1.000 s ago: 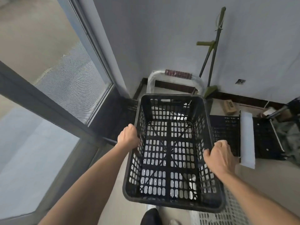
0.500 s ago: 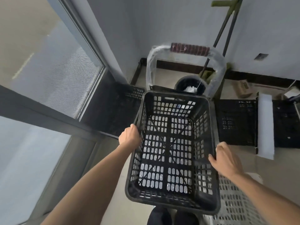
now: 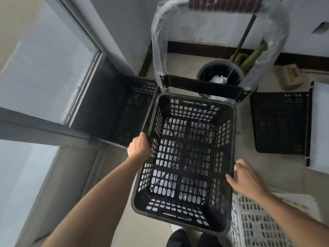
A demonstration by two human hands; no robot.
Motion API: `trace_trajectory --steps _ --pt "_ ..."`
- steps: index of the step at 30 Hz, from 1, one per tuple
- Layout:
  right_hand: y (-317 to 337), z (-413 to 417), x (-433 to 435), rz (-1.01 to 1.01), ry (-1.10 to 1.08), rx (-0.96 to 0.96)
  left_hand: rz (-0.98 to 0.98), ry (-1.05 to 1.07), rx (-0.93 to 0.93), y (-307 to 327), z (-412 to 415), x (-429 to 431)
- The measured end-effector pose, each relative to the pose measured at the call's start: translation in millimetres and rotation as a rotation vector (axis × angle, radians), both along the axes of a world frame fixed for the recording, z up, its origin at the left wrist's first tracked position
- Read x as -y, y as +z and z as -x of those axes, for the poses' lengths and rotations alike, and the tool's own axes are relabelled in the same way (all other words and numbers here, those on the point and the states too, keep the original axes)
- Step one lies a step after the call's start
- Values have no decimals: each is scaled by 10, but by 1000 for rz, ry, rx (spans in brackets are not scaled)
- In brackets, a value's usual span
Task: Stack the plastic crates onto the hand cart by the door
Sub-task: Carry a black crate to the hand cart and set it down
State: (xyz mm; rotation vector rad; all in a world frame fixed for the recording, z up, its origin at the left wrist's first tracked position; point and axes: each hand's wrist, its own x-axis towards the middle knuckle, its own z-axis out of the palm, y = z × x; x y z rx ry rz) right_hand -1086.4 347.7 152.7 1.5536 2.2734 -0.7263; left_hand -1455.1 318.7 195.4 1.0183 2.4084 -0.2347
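Black crate [image 3: 185,163] sits upright just in front of the hand cart [image 3: 201,86] handle frame. Left hand [image 3: 139,147] grip closed over its left rim. Right hand [image 3: 246,179] grip loose, fingers spread against the right rim. White crate [image 3: 258,221] just beside, lower right; bin [image 3: 219,75] behind the cart.

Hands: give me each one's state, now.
Left hand: closed on the left rim of the black crate.
Right hand: fingers spread open, resting against the crate's right rim, not gripping.
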Motion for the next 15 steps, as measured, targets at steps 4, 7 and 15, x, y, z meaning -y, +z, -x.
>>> trace_trajectory --steps 4,7,15 --pt "-174 25 -34 -21 -2 -7 -4 25 5 -219 71 -73" --pt "-255 52 -45 -22 7 -10 1 36 32 -354 94 -112" --pt "-536 -6 -52 -21 10 21 45 27 111 -687 80 -157"
